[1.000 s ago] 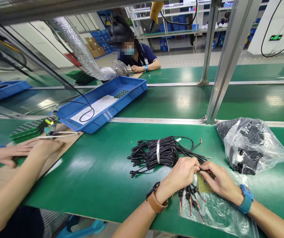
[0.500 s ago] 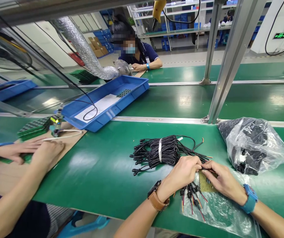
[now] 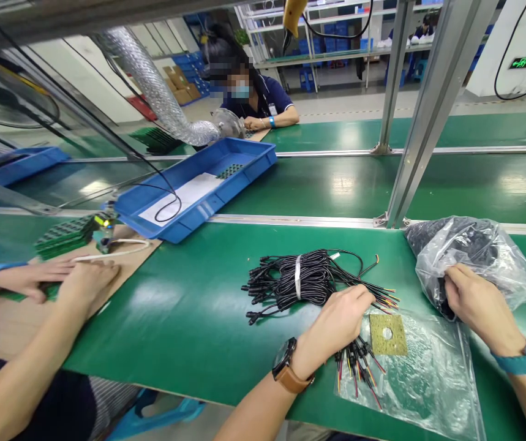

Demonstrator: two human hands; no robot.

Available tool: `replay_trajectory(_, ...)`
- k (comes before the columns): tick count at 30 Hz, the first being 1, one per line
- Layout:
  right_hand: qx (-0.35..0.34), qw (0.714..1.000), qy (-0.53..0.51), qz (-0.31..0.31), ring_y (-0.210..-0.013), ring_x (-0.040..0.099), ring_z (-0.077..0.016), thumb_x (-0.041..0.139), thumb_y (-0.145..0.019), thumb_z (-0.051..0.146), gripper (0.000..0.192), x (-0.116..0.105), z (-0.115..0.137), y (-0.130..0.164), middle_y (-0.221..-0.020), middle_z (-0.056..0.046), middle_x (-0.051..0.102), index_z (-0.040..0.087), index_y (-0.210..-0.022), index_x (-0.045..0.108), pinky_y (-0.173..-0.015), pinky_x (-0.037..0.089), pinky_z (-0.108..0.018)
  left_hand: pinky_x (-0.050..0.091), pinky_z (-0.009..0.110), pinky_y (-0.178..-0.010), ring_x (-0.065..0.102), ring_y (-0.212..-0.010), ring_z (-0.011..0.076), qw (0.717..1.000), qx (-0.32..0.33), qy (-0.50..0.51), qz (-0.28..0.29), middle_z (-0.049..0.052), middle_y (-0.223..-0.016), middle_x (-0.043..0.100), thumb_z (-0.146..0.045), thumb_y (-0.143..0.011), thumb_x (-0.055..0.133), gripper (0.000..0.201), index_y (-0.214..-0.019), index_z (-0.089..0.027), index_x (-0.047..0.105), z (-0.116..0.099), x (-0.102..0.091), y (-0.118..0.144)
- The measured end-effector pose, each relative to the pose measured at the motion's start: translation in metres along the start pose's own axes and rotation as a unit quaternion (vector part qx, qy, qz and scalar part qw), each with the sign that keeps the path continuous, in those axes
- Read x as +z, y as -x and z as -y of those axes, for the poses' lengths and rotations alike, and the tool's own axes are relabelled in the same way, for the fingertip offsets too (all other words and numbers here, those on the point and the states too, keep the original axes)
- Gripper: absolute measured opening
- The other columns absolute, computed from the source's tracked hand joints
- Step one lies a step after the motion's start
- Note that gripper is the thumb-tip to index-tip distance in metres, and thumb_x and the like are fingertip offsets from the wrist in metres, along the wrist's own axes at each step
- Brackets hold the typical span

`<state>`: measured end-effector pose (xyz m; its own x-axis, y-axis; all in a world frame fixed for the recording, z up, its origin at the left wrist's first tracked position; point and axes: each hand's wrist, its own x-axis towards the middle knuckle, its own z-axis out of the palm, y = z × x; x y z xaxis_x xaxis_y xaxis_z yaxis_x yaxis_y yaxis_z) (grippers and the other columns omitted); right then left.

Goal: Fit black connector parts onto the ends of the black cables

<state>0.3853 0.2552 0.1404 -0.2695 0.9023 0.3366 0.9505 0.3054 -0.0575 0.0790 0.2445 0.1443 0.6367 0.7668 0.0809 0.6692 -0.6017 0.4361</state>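
Note:
A bundle of black cables, tied with a white band, lies on the green bench with its bare red and yellow wire ends to the right. My left hand is closed at those ends, its fingers pinching a black cable. Under this hand, short black connectors with coloured wires lie on a flat clear plastic sheet. A yellowish square pad with a round hole rests there too. My right hand is at the clear bag of black parts, fingers curled and their tips hidden.
A co-worker's hands work at the left on a brown board, near stacked green circuit boards. A blue tray stands behind. A metal post rises by the bag. Another person sits across the bench.
My right hand has left the wire ends beside my left hand and moved right to the bag. The square pad's hole now shows. My left hand has stayed nearly in place.

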Motion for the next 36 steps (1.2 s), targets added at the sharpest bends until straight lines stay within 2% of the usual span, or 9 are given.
replay_trajectory(3,0.013,0.999,0.046,0.025,-0.080,0.066,-0.0245,0.039,-0.102,0.026,0.022,0.004,0.006,0.003,-0.097,-0.010,0.066,0.018,-0.099,0.059,-0.063,0.046,-0.033,0.048,0.032,-0.080,0.057,-0.095,0.0205,0.998,0.016,-0.060,0.018,0.006,-0.101,0.061,0.000,-0.096,0.042,0.024,-0.096,-0.017,0.060,-0.002,0.012,-0.004)
replay_trajectory(6,0.052,0.995,0.077,0.021,-0.076,0.065,-0.0264,0.041,-0.104,0.041,0.030,0.002,0.009,0.008,-0.089,-0.009,0.066,0.019,-0.095,0.061,-0.059,0.044,-0.034,0.046,0.034,-0.078,0.053,-0.089,0.0207,0.996,0.013,-0.091,0.010,0.005,-0.096,0.058,-0.006,-0.099,0.046,0.018,-0.092,-0.017,0.058,-0.004,0.016,-0.006)
replay_trajectory(9,0.050,0.996,0.066,0.020,-0.075,0.065,-0.0269,0.043,-0.103,0.047,0.037,0.001,0.008,0.009,-0.082,-0.008,0.066,0.020,-0.087,0.063,-0.060,0.043,-0.035,0.042,0.036,-0.076,0.051,-0.088,0.0224,0.994,0.004,-0.112,-0.005,0.005,-0.093,0.058,-0.007,-0.098,0.046,0.017,-0.089,-0.018,0.056,-0.006,0.018,-0.008)
replay_trajectory(16,0.050,0.995,0.081,0.035,-0.072,0.063,-0.0258,0.043,-0.102,0.036,0.036,0.004,-0.002,0.013,-0.076,-0.007,0.063,0.021,-0.074,0.060,-0.058,0.042,-0.034,0.039,0.035,-0.081,0.056,-0.084,0.0195,0.997,0.004,0.030,-0.075,0.004,-0.088,0.064,-0.004,-0.094,0.045,0.016,-0.091,-0.017,0.054,-0.003,0.009,-0.004)
replay_trajectory(20,0.022,0.995,0.079,0.055,-0.078,0.064,-0.0276,0.046,-0.100,0.034,0.028,0.001,-0.005,0.020,-0.082,-0.009,0.066,0.021,-0.085,0.066,-0.064,0.046,-0.036,0.038,0.035,-0.081,0.057,-0.077,0.0180,0.998,0.039,0.038,-0.032,0.003,-0.083,0.064,-0.010,-0.095,0.047,0.013,-0.089,-0.018,0.055,-0.002,-0.005,0.001)
replay_trajectory(23,0.013,0.993,0.090,0.073,-0.078,0.064,-0.0277,0.047,-0.099,0.030,0.022,0.000,-0.004,0.023,-0.084,-0.009,0.066,0.020,-0.087,0.063,-0.067,0.047,-0.038,0.040,0.035,-0.084,0.056,-0.075,0.0184,0.998,0.056,0.007,0.025,0.002,-0.078,0.061,-0.009,-0.095,0.048,0.014,-0.087,-0.018,0.055,-0.001,-0.010,0.001)
replay_trajectory(26,0.027,0.992,0.082,0.089,-0.071,0.064,-0.0251,0.046,-0.097,0.024,0.017,0.000,-0.001,0.021,-0.080,-0.007,0.064,0.021,-0.085,0.058,-0.061,0.045,-0.036,0.042,0.032,-0.080,0.057,-0.079,0.0193,0.996,0.049,-0.007,0.069,0.002,-0.077,0.060,-0.004,-0.094,0.048,0.018,-0.086,-0.018,0.054,0.000,-0.009,0.002)
replay_trajectory(30,0.038,0.993,0.083,0.077,-0.070,0.063,-0.0256,0.047,-0.095,0.023,0.012,0.000,0.004,0.018,-0.077,-0.007,0.063,0.022,-0.085,0.054,-0.058,0.044,-0.036,0.045,0.030,-0.076,0.059,-0.082,0.0190,0.997,0.015,0.002,0.072,0.002,-0.081,0.062,-0.001,-0.094,0.050,0.019,-0.090,-0.018,0.055,0.000,-0.005,0.003)
replay_trajectory(36,0.025,0.993,0.077,0.087,-0.071,0.063,-0.0260,0.043,-0.095,0.019,0.016,0.003,0.005,0.017,-0.074,-0.007,0.063,0.023,-0.081,0.050,-0.061,0.044,-0.036,0.046,0.030,-0.076,0.057,-0.082,0.0169,0.998,0.029,-0.033,0.052,0.003,-0.089,0.060,-0.003,-0.098,0.046,0.022,-0.086,-0.017,0.057,-0.002,0.004,0.002)
